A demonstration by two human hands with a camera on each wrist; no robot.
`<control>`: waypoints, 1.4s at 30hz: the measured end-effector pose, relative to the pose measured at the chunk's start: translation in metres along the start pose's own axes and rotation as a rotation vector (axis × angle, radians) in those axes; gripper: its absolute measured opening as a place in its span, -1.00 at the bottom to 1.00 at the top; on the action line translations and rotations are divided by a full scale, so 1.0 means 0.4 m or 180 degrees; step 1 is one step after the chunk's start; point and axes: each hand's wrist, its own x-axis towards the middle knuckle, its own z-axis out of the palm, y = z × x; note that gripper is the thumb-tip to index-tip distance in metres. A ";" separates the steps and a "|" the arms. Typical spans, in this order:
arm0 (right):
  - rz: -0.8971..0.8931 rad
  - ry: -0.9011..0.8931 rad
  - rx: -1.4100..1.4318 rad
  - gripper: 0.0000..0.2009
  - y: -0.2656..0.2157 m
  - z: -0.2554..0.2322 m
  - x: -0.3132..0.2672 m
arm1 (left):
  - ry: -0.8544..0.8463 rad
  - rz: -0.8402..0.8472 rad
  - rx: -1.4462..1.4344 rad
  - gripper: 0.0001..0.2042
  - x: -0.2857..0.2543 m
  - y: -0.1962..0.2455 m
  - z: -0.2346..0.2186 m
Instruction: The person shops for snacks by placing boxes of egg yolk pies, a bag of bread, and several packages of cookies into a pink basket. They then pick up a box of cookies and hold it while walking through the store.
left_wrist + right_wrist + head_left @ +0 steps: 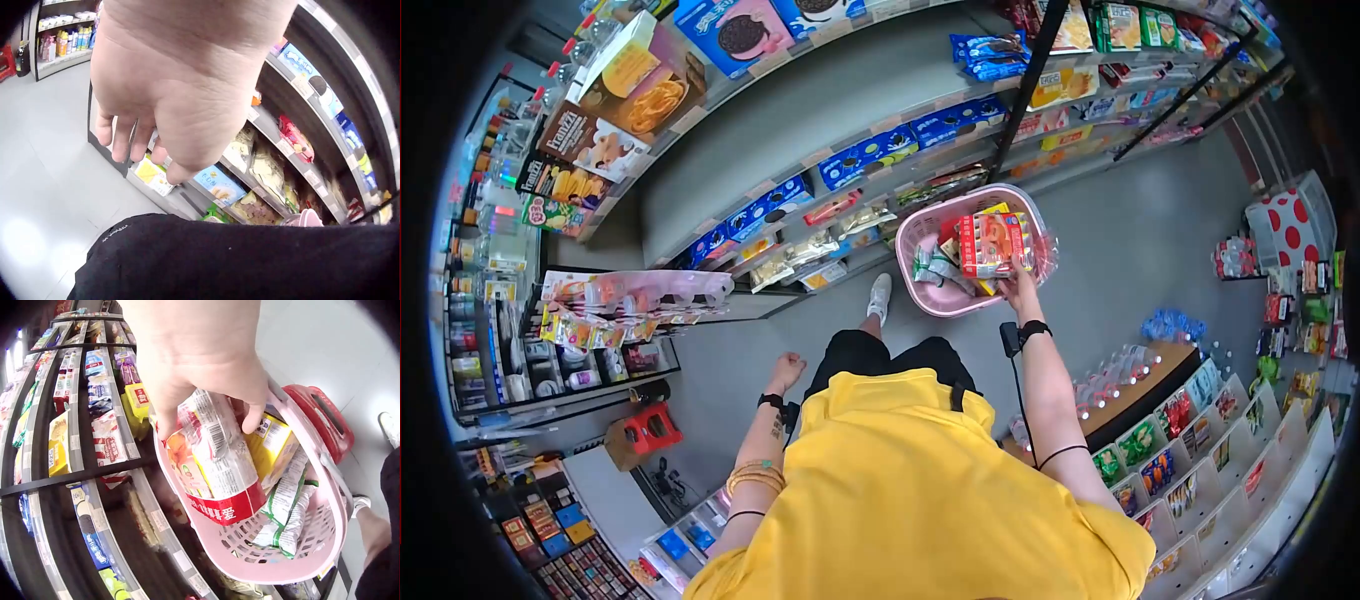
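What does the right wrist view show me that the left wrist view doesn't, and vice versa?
Right wrist only: the right hand gripping a red-banded pack, the inside of the pink basket with a yellow box and green-and-white packets, plus white shoes.
Left wrist only: the left hand, holding nothing, and upright bottles on a far shelf.
Both: snack shelves, floor and black clothing. A pink edge low in the left wrist view may be the basket.

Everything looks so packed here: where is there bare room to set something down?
The wide grey shelf is bare left of the blue packets, and the floor between the pink basket and the red-dotted package is open. The basket is crowded under the right hand, by the red-and-white pack and yellow box.
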 end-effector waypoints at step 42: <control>-0.2921 0.1981 -0.2584 -0.09 -0.086 0.022 -0.137 | -0.0159 -0.0251 0.0179 -0.60 -0.035 -0.046 0.002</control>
